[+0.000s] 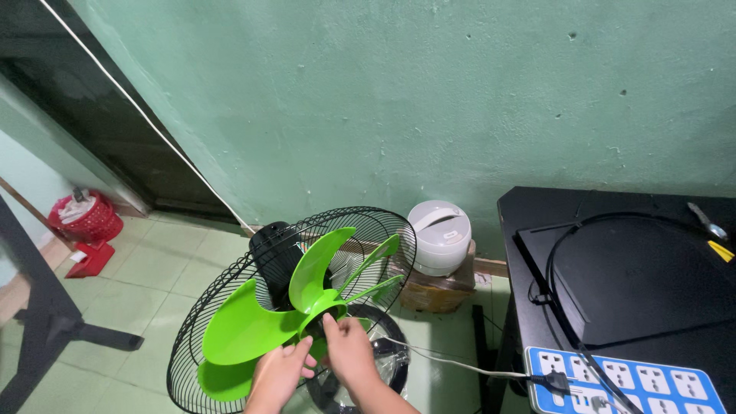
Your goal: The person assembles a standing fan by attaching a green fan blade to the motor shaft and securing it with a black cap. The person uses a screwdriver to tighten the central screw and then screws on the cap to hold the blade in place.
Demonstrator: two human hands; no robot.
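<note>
Both hands, left hand and right hand, have fingers clamped on the green fan blade, wrists cut off by the frame's bottom edge, open floor leftward.

The fan blade sits in front of the wire guard, with both hands just before its hub. Behind and to the right, a rice cooker stands on a cardboard box. Further right, a power strip lies on a table; a basket sits far left.
</note>
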